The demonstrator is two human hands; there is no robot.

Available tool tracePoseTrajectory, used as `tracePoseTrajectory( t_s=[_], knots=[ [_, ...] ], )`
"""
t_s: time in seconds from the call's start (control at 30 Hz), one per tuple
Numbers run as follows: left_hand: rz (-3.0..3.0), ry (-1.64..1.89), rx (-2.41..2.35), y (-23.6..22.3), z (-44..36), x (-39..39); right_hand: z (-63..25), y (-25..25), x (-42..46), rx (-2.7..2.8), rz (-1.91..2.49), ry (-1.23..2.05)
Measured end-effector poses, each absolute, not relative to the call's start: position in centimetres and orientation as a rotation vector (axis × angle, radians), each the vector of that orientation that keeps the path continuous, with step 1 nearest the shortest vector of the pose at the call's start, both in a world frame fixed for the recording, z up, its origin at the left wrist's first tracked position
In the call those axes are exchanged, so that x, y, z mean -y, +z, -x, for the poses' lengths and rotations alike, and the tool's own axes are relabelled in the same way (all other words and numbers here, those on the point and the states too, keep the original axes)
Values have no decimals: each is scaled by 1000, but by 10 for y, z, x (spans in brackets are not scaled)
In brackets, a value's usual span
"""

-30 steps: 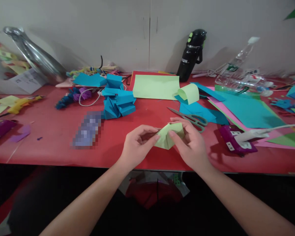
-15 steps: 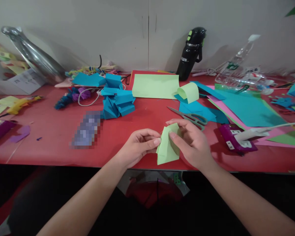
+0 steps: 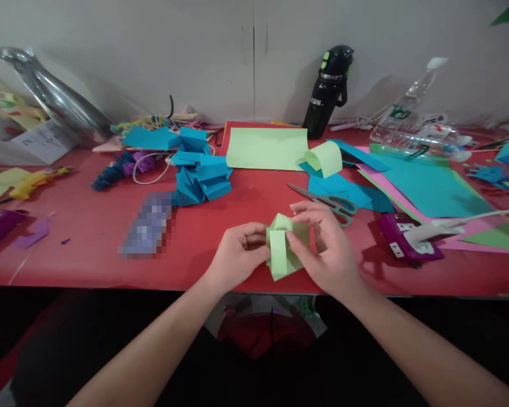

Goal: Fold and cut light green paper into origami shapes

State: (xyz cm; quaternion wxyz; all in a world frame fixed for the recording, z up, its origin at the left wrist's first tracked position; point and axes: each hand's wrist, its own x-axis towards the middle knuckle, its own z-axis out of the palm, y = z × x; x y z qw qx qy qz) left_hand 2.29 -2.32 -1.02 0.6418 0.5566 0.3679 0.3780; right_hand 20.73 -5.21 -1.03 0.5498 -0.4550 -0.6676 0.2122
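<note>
Well, the folded green paper [image 3: 280, 251] sits between the left hand [image 3: 237, 254] and the right hand [image 3: 328, 243], over the near part of the counter [image 3: 97, 243]. Its narrow front band [image 3: 278, 257] runs lengthwise across the line joining them. Neither hand is nearer: the left's grip pinches the paper's left edge, the right's grip holds the other side, thumb at the band.

The folded paper [image 3: 279, 254] is between the left hand [image 3: 240, 257] and the right hand [image 3: 328, 243], near the table's [image 3: 110, 260] front edge; the scissors [image 3: 343, 208] lie just behind the right hand; the flask [image 3: 324, 104] stands farther back, by the wall [image 3: 173, 51]; the power socket [image 3: 389, 233] lies rightward; the box [image 3: 46, 142] sits far left.
</note>
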Motion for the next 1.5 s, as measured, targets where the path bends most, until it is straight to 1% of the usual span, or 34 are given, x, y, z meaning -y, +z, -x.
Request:
tracePoseTrajectory(
  t_s=[0.1,0.2,0.33,0.5,0.6,0.73,0.83,0.97,1.07,1.17,1.27,1.37,1.5],
  knots=[
    [-1509,1099,-1048,-10,-24,25,-205,-4,56,1605,1161,296],
    [-1770,1276,-1195,-12,-23,25,-198,3,62,1703,1162,343],
    [-2123,1232,-1253,-18,-23,29,-190,0,63,1760,1227,501],
    [-2383,1270,-1289,-23,-25,30,-196,-13,57,1693,1389,487],
    [-2429,1309,-1300,-23,-25,28,-201,-15,53,1666,1449,442],
    [-2476,1264,-1179,-23,-27,28,-205,-13,47,1802,1485,251],
    [-2496,1228,-1102,-23,-29,30,-208,-14,43,1951,1373,157],
    [-2461,1219,-1069,-23,-30,33,-213,-18,39,2009,1220,183],
    [-2300,1199,-974,-19,-28,35,-219,-17,37,1971,1153,219],
    [-2021,1148,-874,-16,-23,34,-224,-12,37,1888,1119,312],
    [-1773,1121,-916,-15,-18,28,-225,-8,38,1786,1097,477],
    [-1651,1049,-881,-17,-17,20,-224,-6,39,1724,1012,605],
    [-1729,1099,-892,-17,-17,16,-224,-7,38,1766,960,497]
  ],
)
